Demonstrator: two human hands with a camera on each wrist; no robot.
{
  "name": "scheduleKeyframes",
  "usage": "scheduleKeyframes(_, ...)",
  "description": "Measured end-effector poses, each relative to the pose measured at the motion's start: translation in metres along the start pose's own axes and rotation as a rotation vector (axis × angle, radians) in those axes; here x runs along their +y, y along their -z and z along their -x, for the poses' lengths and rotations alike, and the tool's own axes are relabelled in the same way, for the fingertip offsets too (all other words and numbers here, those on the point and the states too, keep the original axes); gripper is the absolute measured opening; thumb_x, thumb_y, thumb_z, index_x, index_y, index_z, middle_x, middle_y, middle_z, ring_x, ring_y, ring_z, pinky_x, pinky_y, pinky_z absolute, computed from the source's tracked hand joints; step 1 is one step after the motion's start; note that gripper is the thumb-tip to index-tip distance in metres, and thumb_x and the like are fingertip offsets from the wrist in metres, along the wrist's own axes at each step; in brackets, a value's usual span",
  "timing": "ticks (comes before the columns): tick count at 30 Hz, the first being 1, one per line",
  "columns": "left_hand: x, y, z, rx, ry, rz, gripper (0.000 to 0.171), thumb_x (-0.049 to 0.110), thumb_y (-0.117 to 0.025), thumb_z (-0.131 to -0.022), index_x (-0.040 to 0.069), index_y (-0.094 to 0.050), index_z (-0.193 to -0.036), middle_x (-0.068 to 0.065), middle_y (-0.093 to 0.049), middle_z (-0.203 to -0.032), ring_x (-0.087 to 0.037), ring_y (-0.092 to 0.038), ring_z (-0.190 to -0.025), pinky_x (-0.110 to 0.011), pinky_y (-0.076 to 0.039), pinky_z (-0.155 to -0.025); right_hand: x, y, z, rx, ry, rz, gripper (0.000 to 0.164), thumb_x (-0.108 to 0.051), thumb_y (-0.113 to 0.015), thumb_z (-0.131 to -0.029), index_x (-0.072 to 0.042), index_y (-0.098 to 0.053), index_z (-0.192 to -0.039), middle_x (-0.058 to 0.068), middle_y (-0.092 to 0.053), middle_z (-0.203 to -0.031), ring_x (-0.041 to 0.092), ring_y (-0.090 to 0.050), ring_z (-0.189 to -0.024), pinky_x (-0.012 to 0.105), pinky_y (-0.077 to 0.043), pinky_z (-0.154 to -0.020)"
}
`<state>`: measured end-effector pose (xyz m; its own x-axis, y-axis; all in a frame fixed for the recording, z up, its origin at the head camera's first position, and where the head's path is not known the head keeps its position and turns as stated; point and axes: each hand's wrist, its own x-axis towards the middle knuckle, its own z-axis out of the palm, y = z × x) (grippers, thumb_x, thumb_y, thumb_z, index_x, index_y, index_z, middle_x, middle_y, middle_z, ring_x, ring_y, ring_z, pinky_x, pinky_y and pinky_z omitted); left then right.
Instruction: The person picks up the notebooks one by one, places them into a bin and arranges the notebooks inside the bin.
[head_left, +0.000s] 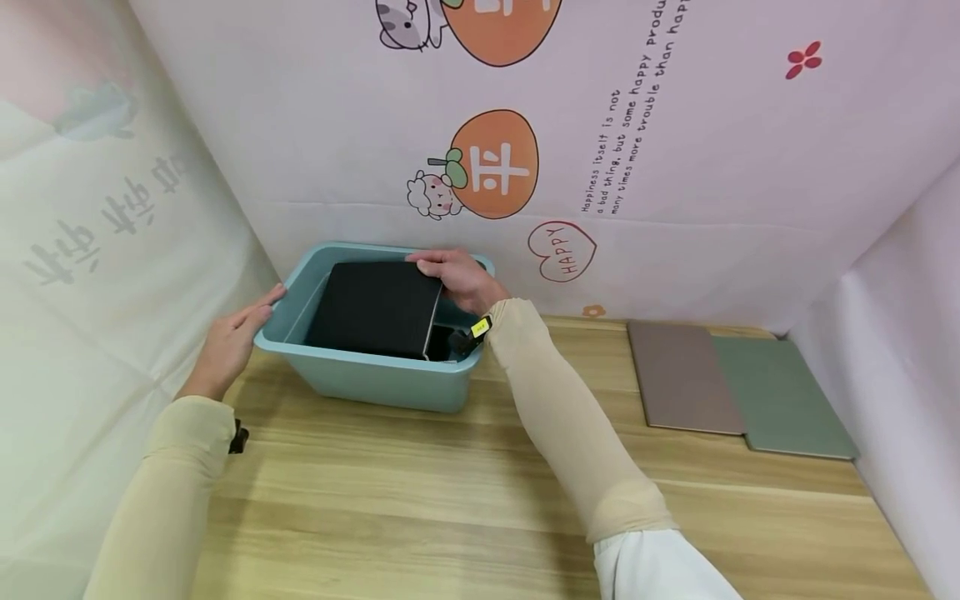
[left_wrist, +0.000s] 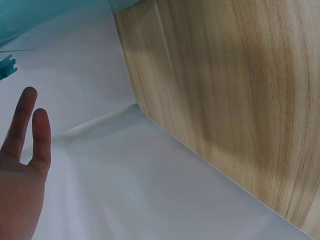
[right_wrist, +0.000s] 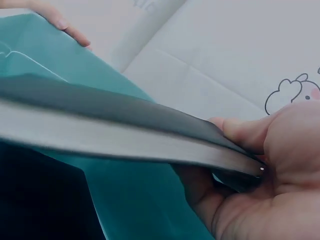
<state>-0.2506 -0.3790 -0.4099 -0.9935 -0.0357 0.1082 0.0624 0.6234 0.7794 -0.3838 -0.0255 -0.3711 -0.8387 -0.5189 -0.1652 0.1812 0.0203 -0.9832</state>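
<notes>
A black hardcover notebook (head_left: 375,308) with a pale page edge (right_wrist: 100,127) lies tilted inside a light-blue plastic bin (head_left: 375,385). My right hand (head_left: 468,279) grips the notebook by its far right corner, thumb on the cover and fingers beneath, as the right wrist view (right_wrist: 280,170) shows. Below the notebook is another flat black thing (right_wrist: 45,195), mostly hidden. At the bin's left rim, my left hand (head_left: 228,346) touches the edge with fingers extended. Two straight fingers of that hand (left_wrist: 22,195) show in the left wrist view.
On the right side of the wooden table (head_left: 390,500) lie a brown flat board (head_left: 686,379) and a green one (head_left: 783,396), partly overlapping. A printed white cloth (head_left: 315,125) stands behind the bin, and white cloth (head_left: 67,333) hangs at the left.
</notes>
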Motion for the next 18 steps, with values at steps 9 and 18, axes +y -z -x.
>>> scheduleKeyframes(9,0.000,-0.001,-0.001,0.004,0.000,-0.011,0.049,0.049,-0.037,-0.110,0.034,-0.041,-0.156,0.007,-0.033,-0.165,-0.028,-0.027,-0.156,-0.059,-0.023,-0.126,0.002,-0.001,0.002,-0.120,-0.047,0.112,0.039,-0.018,-0.048,-0.109,-0.010,-0.057,-0.146,0.018,-0.062,-0.142,0.033,-0.065,-0.119,0.050,-0.051,-0.110)
scheduleKeyframes(18,0.016,0.000,0.007,-0.002,-0.001,0.000,0.048,0.047,-0.038,-0.110,0.033,-0.043,-0.156,0.006,-0.033,-0.165,-0.029,-0.026,-0.156,-0.059,-0.022,-0.126,0.002,-0.001,0.004,-0.193,-0.089,0.221,0.041,-0.014,-0.046,-0.110,-0.007,-0.052,-0.150,0.022,-0.056,-0.146,0.041,-0.055,-0.133,0.054,-0.048,-0.112)
